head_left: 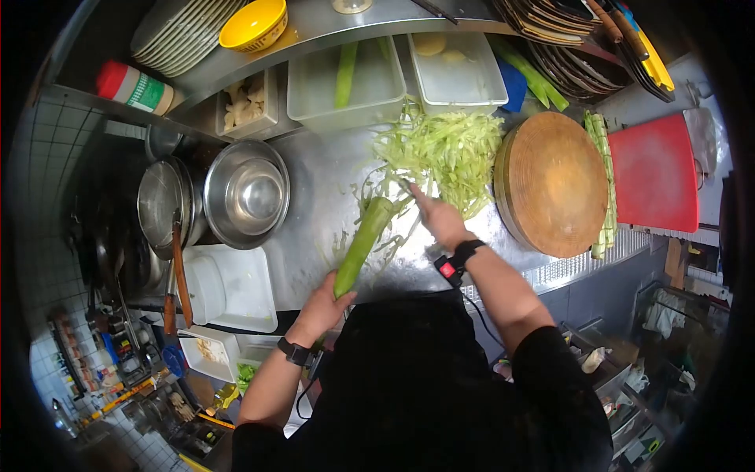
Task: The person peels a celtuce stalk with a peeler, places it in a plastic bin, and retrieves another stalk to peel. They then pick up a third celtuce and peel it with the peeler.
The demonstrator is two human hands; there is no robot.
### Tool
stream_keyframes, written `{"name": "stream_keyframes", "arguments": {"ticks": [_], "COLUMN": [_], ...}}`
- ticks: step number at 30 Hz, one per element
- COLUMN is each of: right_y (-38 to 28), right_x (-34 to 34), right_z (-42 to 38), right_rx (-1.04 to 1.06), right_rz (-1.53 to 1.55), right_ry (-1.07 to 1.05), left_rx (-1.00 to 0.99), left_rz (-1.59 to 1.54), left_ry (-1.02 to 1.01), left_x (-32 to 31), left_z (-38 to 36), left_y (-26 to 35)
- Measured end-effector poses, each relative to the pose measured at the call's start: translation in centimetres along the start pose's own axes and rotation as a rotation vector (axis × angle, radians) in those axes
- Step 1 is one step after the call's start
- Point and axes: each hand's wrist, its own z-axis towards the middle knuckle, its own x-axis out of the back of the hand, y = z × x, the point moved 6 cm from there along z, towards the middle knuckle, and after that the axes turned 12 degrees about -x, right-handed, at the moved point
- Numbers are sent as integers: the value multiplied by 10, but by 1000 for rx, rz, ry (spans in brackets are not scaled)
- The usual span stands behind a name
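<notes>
My left hand is wrapped around the lower end of a thick green stem, which looks like celtuce. The stem slants up and away over the metal counter. My right hand is closed on a small dark tool, apparently a peeler, just past the stem's far end; its blade is hard to make out. Beyond both hands lies a large heap of pale green peelings. Thin loose strips are scattered on the counter around the stem.
A round wooden chopping block stands to the right, with a red board past it. Metal bowls sit at left. Plastic bins line the back beneath a shelf bearing stacked plates.
</notes>
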Motion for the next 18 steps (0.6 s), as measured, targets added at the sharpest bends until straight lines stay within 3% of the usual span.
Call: {"name": "stream_keyframes", "arguments": {"ticks": [2,5,8,11,12,14,18], "right_y": [-1,-35,-63,-5,8,6,-38], "right_x": [7,10,-17,-38,-1,22,14], "right_z": [0,-41,-64,-18,3,4,-38], "right_rx": [57,153,425,244,37,143,236], "right_rz": [87,187,158,131,-44,38,194], "right_ry": [51,-49,-116,-31,-41,112,-73], "left_rx": [0,-6,-22,-4,22,0,-8], "left_rz": [1,-10,-11,-24,-28,-6,-6], "left_ry": [0,2,10,0,4,9,14], "left_x": [6,3,3,-2,-1,6,0], "left_z": [0,-1,-4,-7,-7,-6,-7], "left_y": [8,7,6,5,3,6,3]}}
